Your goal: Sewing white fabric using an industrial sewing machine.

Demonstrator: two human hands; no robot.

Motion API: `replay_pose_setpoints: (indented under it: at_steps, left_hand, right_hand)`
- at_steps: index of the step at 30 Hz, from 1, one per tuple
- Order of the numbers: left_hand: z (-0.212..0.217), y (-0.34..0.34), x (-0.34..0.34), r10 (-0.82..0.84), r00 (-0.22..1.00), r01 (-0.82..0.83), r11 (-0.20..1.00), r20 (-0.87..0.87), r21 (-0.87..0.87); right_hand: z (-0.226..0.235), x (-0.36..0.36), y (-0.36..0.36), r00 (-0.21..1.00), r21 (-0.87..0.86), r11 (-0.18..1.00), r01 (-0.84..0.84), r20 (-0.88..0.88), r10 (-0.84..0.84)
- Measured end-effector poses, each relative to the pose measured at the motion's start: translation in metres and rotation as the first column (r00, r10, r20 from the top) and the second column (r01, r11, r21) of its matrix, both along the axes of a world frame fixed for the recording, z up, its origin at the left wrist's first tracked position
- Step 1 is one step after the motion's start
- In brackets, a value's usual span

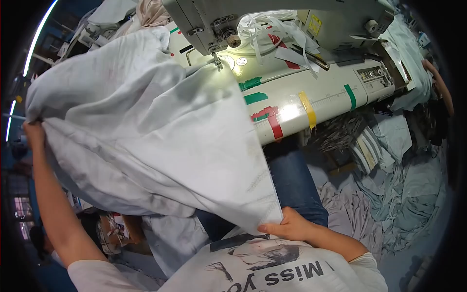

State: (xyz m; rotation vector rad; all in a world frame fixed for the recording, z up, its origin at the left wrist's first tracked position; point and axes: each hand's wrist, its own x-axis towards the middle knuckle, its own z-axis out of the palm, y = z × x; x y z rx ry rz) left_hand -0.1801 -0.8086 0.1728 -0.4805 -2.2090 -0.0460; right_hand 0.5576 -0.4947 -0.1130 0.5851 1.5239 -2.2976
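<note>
A large piece of white fabric (194, 141) spreads from the sewing machine (272, 14) down over my lap, with folds running across it. My left hand (35, 134) grips its far left edge, held out at arm's length. Close to my body, my right hand (287, 226) pinches the lower right corner, thumb on top. The fabric's right edge runs fairly straight from that corner up to the presser foot (217, 62), where the cloth lies at the lit needle area. Whether the foot is pressed down on it I cannot tell.
Colored tape strips (307, 109) mark the machine bed. White fabric strips (262, 31) and dark-handled scissors or snips (311, 58) lie on it behind the needle. Heaps of grey-green cloth (404, 194) cover the right side. Another person's arm (440, 85) shows at far right.
</note>
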Motion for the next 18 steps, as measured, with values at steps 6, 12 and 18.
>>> replay_pose_setpoints:
  at_steps: [6,12,18]
  left_hand:
    - [-0.228,0.136,0.208,-0.376,0.699,0.307,0.926,0.608,0.219]
    - [-0.275,0.149,0.268,-0.034,0.818,-0.013,0.997,0.575,0.076]
    - [-0.280,0.166,0.227,-0.020,0.876,0.012,1.000,0.482,0.020]
  right_hand:
    - [-0.039,0.001,-0.019,0.993,-0.093,0.989,0.117,0.006,-0.117]
    - [-0.048,0.003,-0.016,0.998,-0.119,0.991,0.062,0.015,-0.061]
    - [-0.052,-0.009,-0.009,0.998,-0.104,0.995,0.010,0.065,-0.003]
